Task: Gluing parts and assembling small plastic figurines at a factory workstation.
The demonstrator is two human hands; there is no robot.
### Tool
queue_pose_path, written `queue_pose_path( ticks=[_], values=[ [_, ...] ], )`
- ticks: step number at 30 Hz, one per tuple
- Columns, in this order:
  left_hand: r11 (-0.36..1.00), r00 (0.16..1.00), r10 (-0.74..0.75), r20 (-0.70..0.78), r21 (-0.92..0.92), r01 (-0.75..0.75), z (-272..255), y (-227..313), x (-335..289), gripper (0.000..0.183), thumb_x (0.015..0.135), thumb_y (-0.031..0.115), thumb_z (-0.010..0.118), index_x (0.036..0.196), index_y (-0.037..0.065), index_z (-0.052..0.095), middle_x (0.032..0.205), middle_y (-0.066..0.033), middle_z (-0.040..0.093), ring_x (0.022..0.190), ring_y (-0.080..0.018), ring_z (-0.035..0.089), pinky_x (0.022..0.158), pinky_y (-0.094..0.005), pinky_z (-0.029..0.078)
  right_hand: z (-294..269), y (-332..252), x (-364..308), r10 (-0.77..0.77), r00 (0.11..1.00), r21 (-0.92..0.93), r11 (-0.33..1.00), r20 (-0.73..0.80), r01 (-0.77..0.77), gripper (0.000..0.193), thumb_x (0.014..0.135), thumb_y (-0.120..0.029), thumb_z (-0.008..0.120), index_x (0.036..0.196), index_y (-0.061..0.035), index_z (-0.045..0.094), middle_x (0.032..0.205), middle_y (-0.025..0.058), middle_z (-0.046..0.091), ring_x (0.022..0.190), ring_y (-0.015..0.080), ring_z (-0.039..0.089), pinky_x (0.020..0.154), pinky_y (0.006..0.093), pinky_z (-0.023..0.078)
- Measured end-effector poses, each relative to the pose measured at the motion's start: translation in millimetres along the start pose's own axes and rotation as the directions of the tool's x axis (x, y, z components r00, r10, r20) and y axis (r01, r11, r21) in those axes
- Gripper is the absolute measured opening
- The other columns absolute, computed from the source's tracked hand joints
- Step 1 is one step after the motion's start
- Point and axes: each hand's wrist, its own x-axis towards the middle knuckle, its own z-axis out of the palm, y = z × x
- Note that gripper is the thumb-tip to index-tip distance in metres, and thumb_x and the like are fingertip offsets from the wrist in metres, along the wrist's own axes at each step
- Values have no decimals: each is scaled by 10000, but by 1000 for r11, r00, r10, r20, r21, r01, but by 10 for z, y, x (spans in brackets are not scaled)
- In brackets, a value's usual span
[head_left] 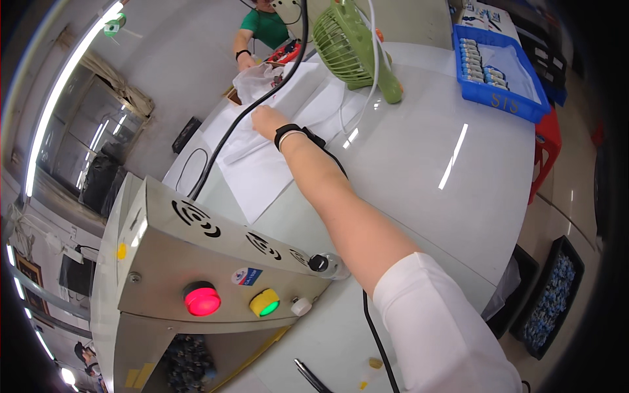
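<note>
Plainly, smooth white paper [254, 183] lies on the glossy bench [445, 118]; my right hand [265, 122] curls over it, grip unclear from here; my left hand is out of view.

A bright tube light [57, 92] glares at ten o'clock; white streaks [453, 157] shine on the glossy table [491, 170] toward two-thirty. Fisheye edges bow, blackening at four o'clock.

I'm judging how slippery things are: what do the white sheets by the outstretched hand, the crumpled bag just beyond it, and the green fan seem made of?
White sheets: probably paper, matte; flat, straight-edged, no lamp glare. Crumpled bag: likely thin plastic film, given its wrinkles and semi-translucent look. Green fan: seemingly smooth moulded plastic, evenly coloured, with a slatted grille.
</note>
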Motion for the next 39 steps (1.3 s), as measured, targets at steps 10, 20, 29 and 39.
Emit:
queue_pose_path(
  ticks=[10,20,29,39],
  values=[
    [1000,1000,-4,-14,-27,4,-64,-124,-67,167,834,219,393,888,63,419,913,-44,456,818,-183,397,707,-271,312,-222,6,16,195,975,-53,978,-105,-201,129,724,-86,497,740,-39,616,886,138,548,841,273,563,668,371,494],
    [996,999,-25,33,-88,28,-90,-210,-69,146,832,200,405,859,58,430,882,-45,469,787,-181,411,684,-265,325,-1024,-53,187,115,489,173,982,-865,76,62,746,-56,479,802,-56,451,759,127,549,694,308,531,633,409,355],
    [980,995,-63,83,-181,77,-116,-392,-233,131,831,183,416,832,54,440,854,-47,481,759,-180,424,663,-259,336,-1964,-402,-939,-4,948,377,917,-318,130,125,775,-65,408,897,-42,415,666,200,521,666,362,526,569,422,397],
    [949,989,-90,116,-291,120,-192,-606,-686,120,830,164,429,803,48,451,822,-48,494,727,-178,439,640,-252,348,-3573,-16,-2519,711,533,873,471,-459,124,165,844,-90,409,1004,-55,424,782,-4,449,679,60,427,563,222,382]
  ],
)
